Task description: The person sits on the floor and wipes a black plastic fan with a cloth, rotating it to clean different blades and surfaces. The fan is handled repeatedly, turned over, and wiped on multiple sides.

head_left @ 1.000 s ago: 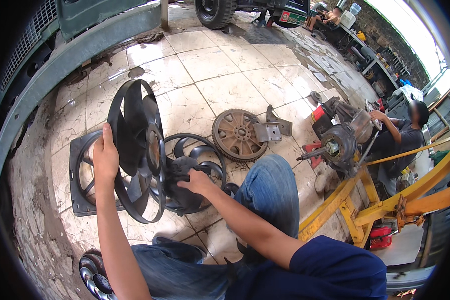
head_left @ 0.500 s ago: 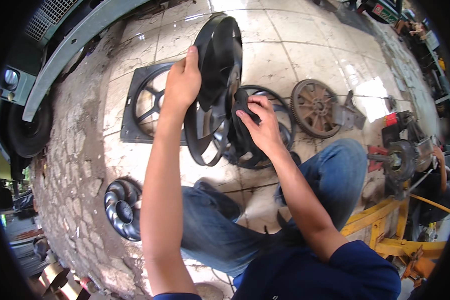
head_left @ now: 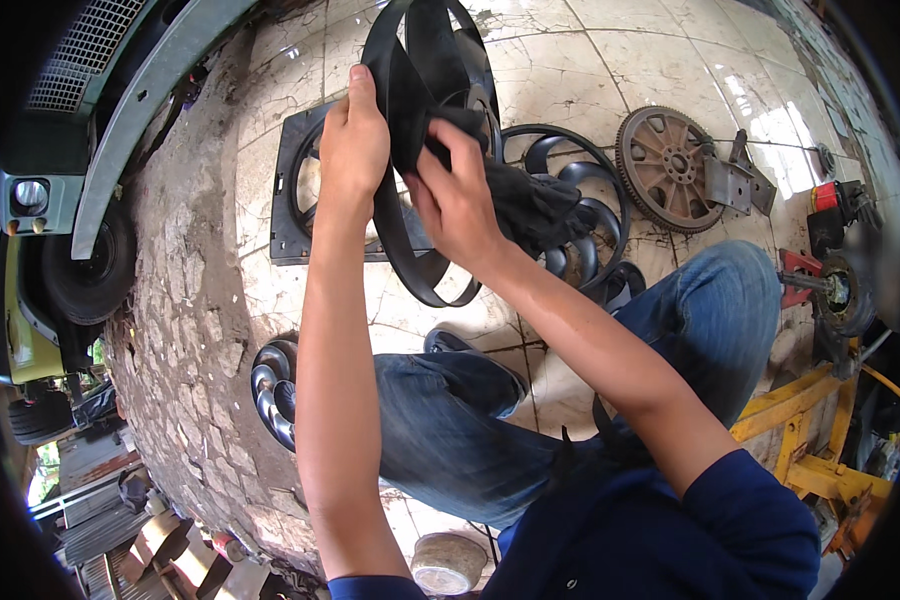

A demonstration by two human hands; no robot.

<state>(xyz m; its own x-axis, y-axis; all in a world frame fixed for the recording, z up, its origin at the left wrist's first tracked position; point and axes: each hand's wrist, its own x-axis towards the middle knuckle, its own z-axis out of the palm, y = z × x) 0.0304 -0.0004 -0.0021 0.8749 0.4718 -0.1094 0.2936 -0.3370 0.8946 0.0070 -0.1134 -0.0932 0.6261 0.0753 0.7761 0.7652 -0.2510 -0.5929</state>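
Note:
A black ringed fan [head_left: 436,55] stands tilted on edge in front of me, raised above the floor. My left hand [head_left: 355,140] grips its outer ring from the left, with the thumb lying up along the rim. Bunched in my right hand [head_left: 460,200] is a dark cloth [head_left: 545,205], pressed against a blade between ring and hub. Its loose end trails off to the right and covers part of a second ringed black fan [head_left: 622,215] lying on the tiles. The fingertips of my right hand are partly lost in the cloth.
Behind my left hand lies a square black fan shroud [head_left: 288,190]. A rusty toothed flywheel [head_left: 650,150] and a metal bracket [head_left: 735,185] are to the right. A curved-blade black part [head_left: 270,385] sits beside my left forearm; a yellow frame [head_left: 790,400] stands at right.
My right hand has moved the cloth from near the hub leftward onto a blade, and the cloth's end now spreads right. The fan sits higher in view; the whole view has shifted somewhat.

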